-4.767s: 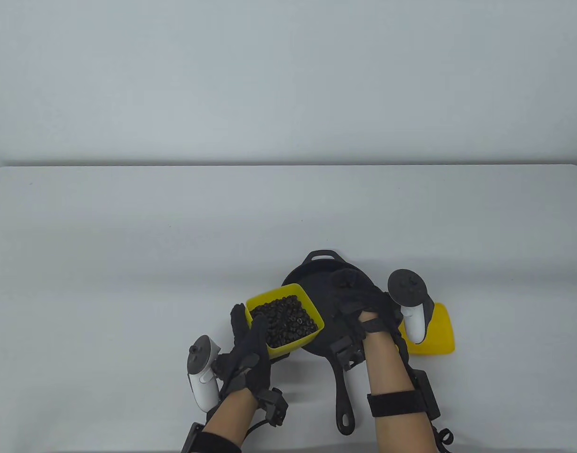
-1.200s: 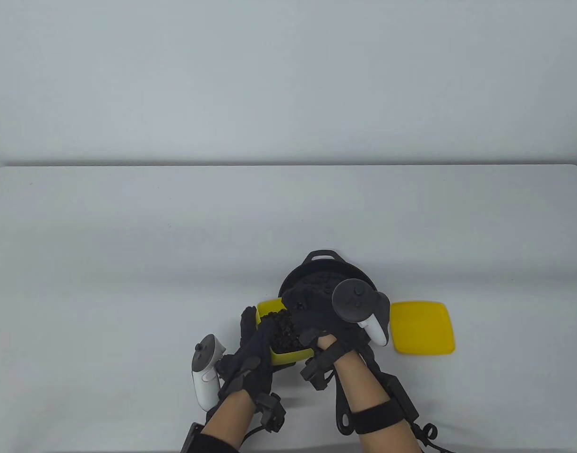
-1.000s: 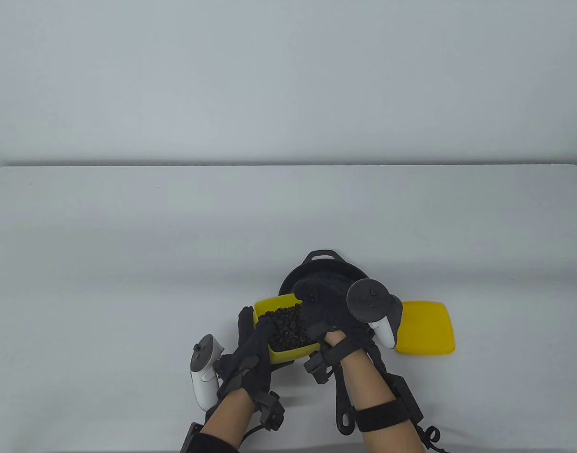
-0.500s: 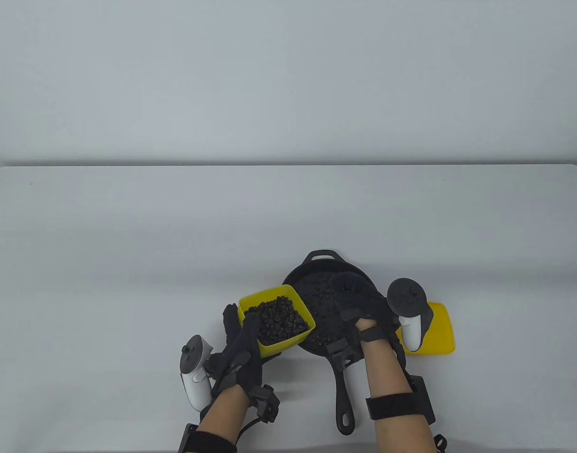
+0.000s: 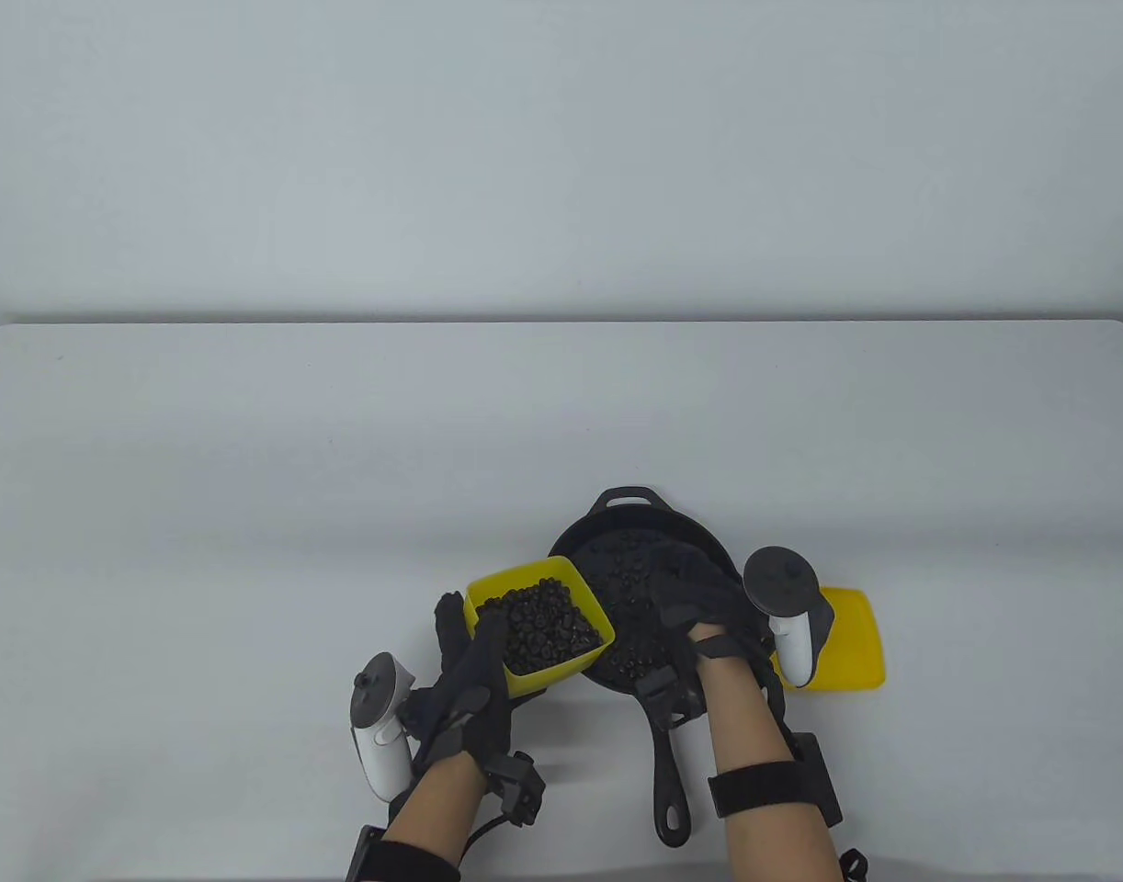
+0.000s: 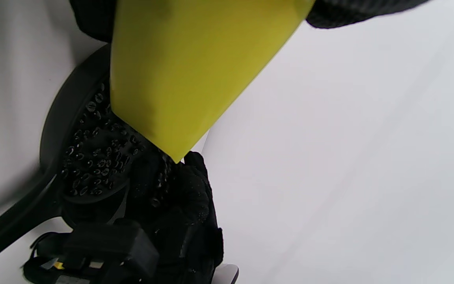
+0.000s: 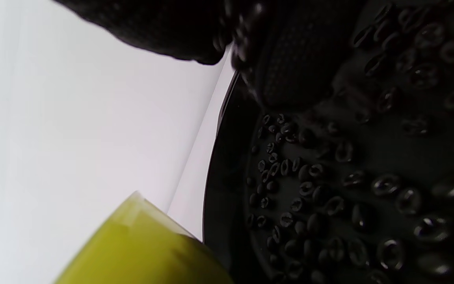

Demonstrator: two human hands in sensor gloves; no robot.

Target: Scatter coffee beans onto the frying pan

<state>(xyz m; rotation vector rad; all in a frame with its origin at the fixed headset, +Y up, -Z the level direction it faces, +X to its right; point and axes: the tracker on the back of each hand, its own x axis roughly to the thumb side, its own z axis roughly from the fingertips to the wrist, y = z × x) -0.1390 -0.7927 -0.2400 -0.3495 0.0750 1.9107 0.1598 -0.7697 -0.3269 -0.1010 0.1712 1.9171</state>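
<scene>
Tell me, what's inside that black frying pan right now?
Coffee beans lie scattered over the frying pan floor. The right hand hangs over its right side, covering whatever lies beneath.

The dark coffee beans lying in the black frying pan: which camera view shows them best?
The right wrist view: the dark coffee beans fill it, individually distinct. The left wrist view shows a patch beneath the yellow container; the table view shows small specks.

We are seeing the right hand (image 5: 708,602) moving from the yellow tub (image 5: 538,625) to over the pan (image 5: 617,551), at 3 o'clock, beans (image 5: 628,574) gathering there.
</scene>
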